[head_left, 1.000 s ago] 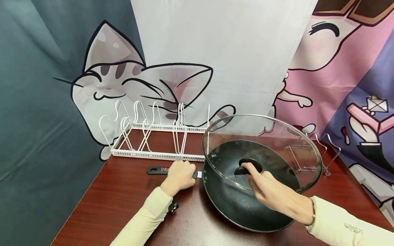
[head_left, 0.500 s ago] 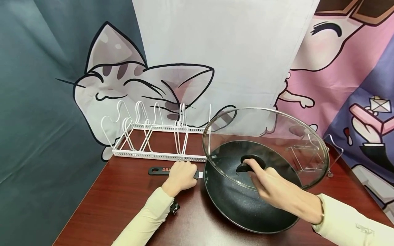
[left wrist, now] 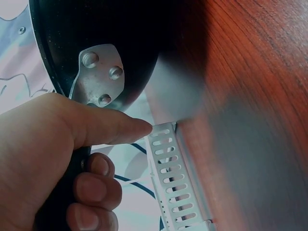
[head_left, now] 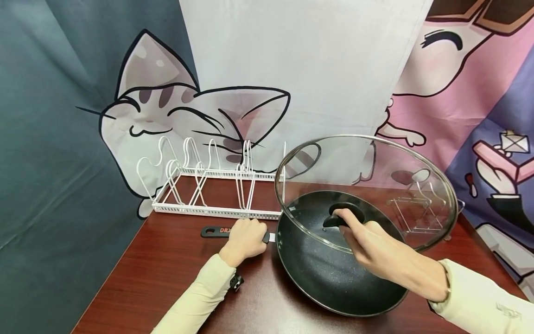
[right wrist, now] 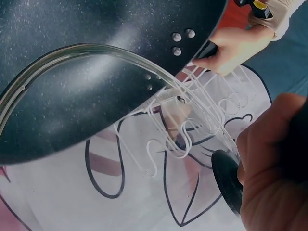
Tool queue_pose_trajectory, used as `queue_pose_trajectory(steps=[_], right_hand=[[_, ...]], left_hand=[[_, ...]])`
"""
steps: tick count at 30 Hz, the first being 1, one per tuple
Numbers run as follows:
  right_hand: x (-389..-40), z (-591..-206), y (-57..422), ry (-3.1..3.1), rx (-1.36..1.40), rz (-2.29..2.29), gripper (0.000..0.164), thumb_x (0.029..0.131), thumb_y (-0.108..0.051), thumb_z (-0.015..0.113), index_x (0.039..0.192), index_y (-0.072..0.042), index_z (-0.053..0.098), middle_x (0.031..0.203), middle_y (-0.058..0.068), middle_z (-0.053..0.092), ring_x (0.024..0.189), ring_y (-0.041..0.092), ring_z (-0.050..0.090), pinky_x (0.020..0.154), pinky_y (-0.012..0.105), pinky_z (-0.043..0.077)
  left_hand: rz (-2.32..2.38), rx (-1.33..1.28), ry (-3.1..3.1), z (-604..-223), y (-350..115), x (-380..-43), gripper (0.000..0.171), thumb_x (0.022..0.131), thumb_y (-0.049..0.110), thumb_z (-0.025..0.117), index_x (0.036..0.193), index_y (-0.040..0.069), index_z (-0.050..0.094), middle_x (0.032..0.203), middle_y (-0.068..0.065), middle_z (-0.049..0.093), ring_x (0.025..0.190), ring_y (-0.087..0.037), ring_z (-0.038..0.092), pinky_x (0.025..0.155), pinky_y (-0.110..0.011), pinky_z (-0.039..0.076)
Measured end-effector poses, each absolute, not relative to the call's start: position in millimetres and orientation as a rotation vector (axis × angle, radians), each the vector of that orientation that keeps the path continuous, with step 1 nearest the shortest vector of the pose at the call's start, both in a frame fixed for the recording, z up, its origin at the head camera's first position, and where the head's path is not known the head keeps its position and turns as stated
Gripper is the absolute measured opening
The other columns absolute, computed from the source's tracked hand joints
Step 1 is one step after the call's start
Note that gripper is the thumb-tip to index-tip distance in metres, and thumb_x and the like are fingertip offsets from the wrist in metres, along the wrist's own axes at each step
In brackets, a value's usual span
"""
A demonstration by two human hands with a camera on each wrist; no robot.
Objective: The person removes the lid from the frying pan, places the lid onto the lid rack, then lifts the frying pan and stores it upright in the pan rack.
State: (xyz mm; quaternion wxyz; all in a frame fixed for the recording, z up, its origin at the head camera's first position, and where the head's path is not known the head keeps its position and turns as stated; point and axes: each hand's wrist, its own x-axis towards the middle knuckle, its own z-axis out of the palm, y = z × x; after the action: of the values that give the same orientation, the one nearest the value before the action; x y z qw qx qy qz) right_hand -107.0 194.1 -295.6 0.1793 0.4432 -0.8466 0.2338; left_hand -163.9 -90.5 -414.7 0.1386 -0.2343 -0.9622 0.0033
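Observation:
My left hand (head_left: 246, 239) grips the black handle (head_left: 214, 232) of a dark speckled wok (head_left: 333, 287); in the left wrist view its fingers (left wrist: 94, 190) curl round that handle beside the riveted bracket (left wrist: 102, 72). With my right hand (head_left: 375, 248) I hold a clear glass lid (head_left: 400, 171) by its black knob (head_left: 347, 213). The lid hangs tilted above the wok, its far edge raised. In the right wrist view the knob (right wrist: 227, 175) lies against my right fingers, and the metal rim (right wrist: 86, 48) of the lid crosses in front of the wok.
A white wire rack (head_left: 217, 213) stands behind the wok handle at the back left of the reddish-brown table (head_left: 167, 278). A smaller metal wire rack (head_left: 417, 213) stands at the back right, seen through the lid. A cartoon-printed curtain (head_left: 333, 69) closes off the back.
The lid has risen and shifted to the right with my right hand, its far edge tipping up. My left hand and the wok have stayed in place.

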Motion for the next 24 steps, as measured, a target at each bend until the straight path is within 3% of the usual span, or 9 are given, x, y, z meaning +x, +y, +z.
queue_pose_trajectory(steps=[9, 18, 24], right_hand=[[-105.8, -289.3, 195.4, -2.372, 1.259, 0.644, 0.039, 0.083, 0.008, 0.054, 0.12, -0.004, 0.044, 0.058, -0.02, 0.024, 0.046, -0.013, 0.016, 0.039, 0.007, 0.022], [-110.2, -287.2, 195.5, -2.38, 1.199, 0.628, 0.036, 0.088, 0.003, 0.053, 0.121, -0.006, 0.044, 0.056, -0.02, 0.026, 0.042, -0.013, 0.018, 0.039, 0.009, 0.023], [-114.8, -287.5, 201.0, -2.375, 1.165, 0.611, 0.026, 0.096, -0.011, 0.044, 0.121, -0.004, 0.045, 0.054, -0.021, 0.027, 0.041, -0.012, 0.023, 0.039, 0.01, 0.025]], left_hand=[[0.008, -0.681, -2.766, -414.2, -90.4, -163.0, 0.018, 0.065, 0.017, 0.061, 0.053, 0.018, 0.047, 0.053, -0.003, 0.051, 0.048, -0.027, 0.052, 0.041, -0.037, 0.037], [0.019, -0.656, -2.779, -413.4, -91.7, -164.3, 0.019, 0.064, 0.017, 0.061, 0.052, 0.019, 0.046, 0.053, -0.003, 0.05, 0.048, -0.026, 0.051, 0.04, -0.036, 0.036], [0.023, -0.665, -2.807, -413.2, -90.2, -163.1, 0.02, 0.062, 0.018, 0.061, 0.051, 0.02, 0.044, 0.052, -0.002, 0.049, 0.047, -0.025, 0.05, 0.039, -0.034, 0.034]])
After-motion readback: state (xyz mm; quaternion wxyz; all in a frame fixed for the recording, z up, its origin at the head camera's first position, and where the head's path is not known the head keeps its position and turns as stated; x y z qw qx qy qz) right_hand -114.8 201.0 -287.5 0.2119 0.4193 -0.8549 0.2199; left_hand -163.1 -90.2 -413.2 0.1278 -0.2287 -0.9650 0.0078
